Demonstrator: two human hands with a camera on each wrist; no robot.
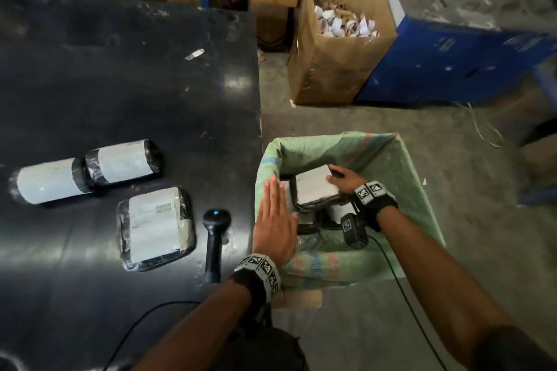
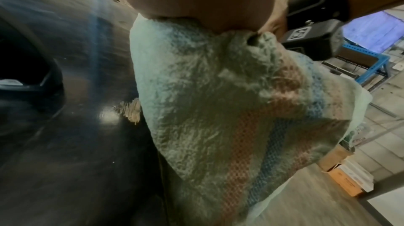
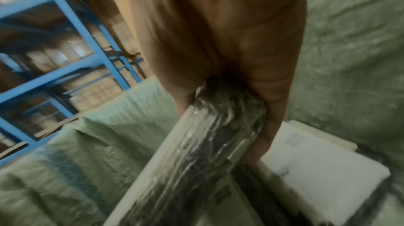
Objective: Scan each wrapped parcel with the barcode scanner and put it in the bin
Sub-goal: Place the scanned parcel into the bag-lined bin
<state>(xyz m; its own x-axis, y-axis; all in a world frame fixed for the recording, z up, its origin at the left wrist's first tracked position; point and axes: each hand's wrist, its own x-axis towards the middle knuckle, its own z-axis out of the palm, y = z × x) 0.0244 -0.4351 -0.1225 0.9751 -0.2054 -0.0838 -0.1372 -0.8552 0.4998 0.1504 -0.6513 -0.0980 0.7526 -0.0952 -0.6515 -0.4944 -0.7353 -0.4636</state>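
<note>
Warehouse floor, black table at left, green-lined bin lower centre. Right hand grips parcel by its right edge inside bin. Left hand flat, fingers straight, on bin's left rim — nearer to scanner and next parcel at its left.

On the table, three parcels lie toward 9 o'clock of the scanner: one flat parcel just beside it, and two round parcels side by side and touching, at 11 o'clock of the flat one. The bin stands on the floor against the table's edge at 3 o'clock of the scanner, with the left hand flat at its near-left rim and the right hand inside it holding a parcel above other parcels. A cardboard box stands on the floor at 12 o'clock of the bin, well apart.
</note>
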